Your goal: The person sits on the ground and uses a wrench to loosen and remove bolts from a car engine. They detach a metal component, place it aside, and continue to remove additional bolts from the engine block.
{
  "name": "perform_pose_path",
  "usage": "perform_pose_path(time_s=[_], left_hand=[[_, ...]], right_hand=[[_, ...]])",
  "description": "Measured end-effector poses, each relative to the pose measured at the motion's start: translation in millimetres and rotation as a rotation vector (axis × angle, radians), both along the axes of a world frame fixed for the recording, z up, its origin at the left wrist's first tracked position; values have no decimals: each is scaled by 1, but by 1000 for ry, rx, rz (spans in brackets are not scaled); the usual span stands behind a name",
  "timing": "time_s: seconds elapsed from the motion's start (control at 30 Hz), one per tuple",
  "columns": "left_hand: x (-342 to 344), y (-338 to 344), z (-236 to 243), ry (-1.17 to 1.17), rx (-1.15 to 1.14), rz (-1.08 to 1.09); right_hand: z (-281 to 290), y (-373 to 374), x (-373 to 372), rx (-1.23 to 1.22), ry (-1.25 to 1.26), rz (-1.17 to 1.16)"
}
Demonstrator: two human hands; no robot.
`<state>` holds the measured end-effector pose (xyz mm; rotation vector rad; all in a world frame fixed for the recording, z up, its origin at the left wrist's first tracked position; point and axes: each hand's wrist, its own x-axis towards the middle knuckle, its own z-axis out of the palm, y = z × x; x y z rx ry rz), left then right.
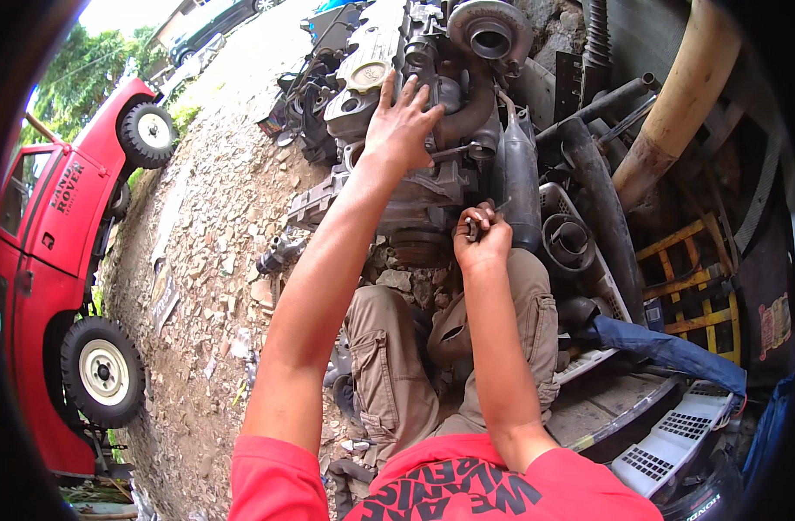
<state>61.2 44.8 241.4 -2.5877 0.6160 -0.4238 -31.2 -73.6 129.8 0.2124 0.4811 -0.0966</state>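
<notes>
In front of me stands a large engine [376, 39] with a ribbed silver cover and a round cream filler cap [369, 76]. My left hand [402, 126] rests on top of it with the fingers spread, just right of the cap. A snail-shaped turbocharger [493, 33] sits at its far right. Lower, by the engine's near right corner, my right hand [484, 236] is closed around a small metal piece [473, 229], mostly hidden by the fingers. A thin metal tip [502, 206] shows beside that hand. A dark round pulley [419, 247] is left of it.
Right of the engine lie a grey metal cylinder [521, 174], dark pipes [597, 200], a thick bamboo pole [680, 104] and a yellow crate [688, 282]. A red off-road vehicle [46, 252] is parked at the left on stony ground [198, 260]. A hose fitting [280, 254] lies near my left forearm.
</notes>
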Motion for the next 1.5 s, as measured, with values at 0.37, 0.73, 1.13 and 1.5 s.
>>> perform_pose_path(time_s=[0.37,0.73,1.13,1.5], left_hand=[[-1,-2,1,-3,-31,-12],[-1,0,-1,2,-23,10],[12,6,-4,148,-62,-347],[22,11,-6,220,-256,-285]], right_hand=[[-22,-2,-7,-44,-289,208],[-3,12,-38,-171,-589,359],[-64,-13,-36,-521,-37,262],[-8,-38,6,-990,-191,187]])
